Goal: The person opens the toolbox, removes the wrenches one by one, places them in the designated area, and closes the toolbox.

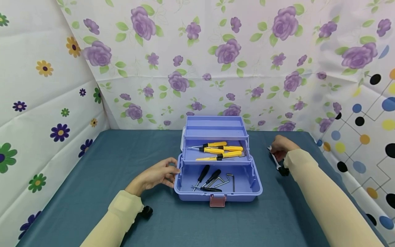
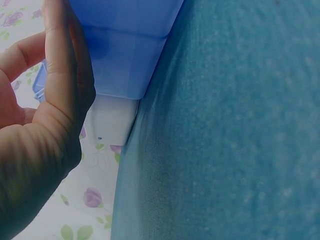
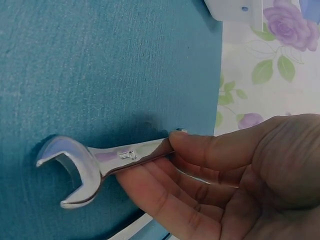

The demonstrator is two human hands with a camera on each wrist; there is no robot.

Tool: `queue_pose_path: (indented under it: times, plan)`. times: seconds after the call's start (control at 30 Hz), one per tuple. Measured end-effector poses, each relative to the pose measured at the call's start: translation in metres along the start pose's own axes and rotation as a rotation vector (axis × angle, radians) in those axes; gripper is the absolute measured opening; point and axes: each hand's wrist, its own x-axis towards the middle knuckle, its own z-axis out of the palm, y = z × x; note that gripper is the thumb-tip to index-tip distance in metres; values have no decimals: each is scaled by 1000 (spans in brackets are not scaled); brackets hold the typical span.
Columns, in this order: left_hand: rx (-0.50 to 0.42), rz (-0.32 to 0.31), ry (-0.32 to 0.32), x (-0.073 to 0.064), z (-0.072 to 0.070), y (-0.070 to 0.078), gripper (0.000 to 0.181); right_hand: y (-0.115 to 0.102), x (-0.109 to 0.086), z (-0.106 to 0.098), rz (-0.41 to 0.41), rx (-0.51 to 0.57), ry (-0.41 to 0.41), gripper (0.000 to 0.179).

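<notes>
My right hand (image 1: 279,147) pinches a silver open-end wrench (image 3: 127,156) between thumb and fingers, just above the table right of the toolbox. The jaw end of the wrench points away from the fingertips, and its other end is hidden by the hand. Another shiny metal length (image 3: 131,227) shows below the fingers, only partly visible. With fairly straight fingers, my left hand (image 1: 158,174) touches the left wall and rim of the opened blue toolbox (image 1: 197,197). Yellow-handled screwdrivers (image 1: 232,154) lie in its middle tray; black-handled screwdrivers (image 1: 203,173) and hex keys (image 1: 233,183) lie in the bottom.
The toolbox's upper tray (image 1: 214,132) is raised at the back, and a red-brown latch (image 1: 217,201) hangs at the front. A dark teal cloth (image 1: 148,147) covers the table. Flowered curtains (image 1: 191,58) stand behind it, with a dotted sheet (image 1: 364,137) on the right.
</notes>
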Motion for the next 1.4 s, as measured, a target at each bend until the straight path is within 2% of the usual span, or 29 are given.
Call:
queue_pose_path:
  times: [0.2,0.57,0.83,1.17,1.4]
  plan:
    - [0,-2,-1,1,0,1,36,2,-2,-1,-24,-88,13,20]
    - [-2,-10,2,1,1,0,35,6,-9,-2,-44,-25,-14,19]
    - [-5,-5,-1,1,2,-1,34,9,-20,-15,-103,141,16,29]
    - [1,-7,3,1,2,0,36,8,-25,-31,-171,156,59,37]
    - [-3,-5,6,-1,1,0,34,4,-35,-39,-225,182,36,42]
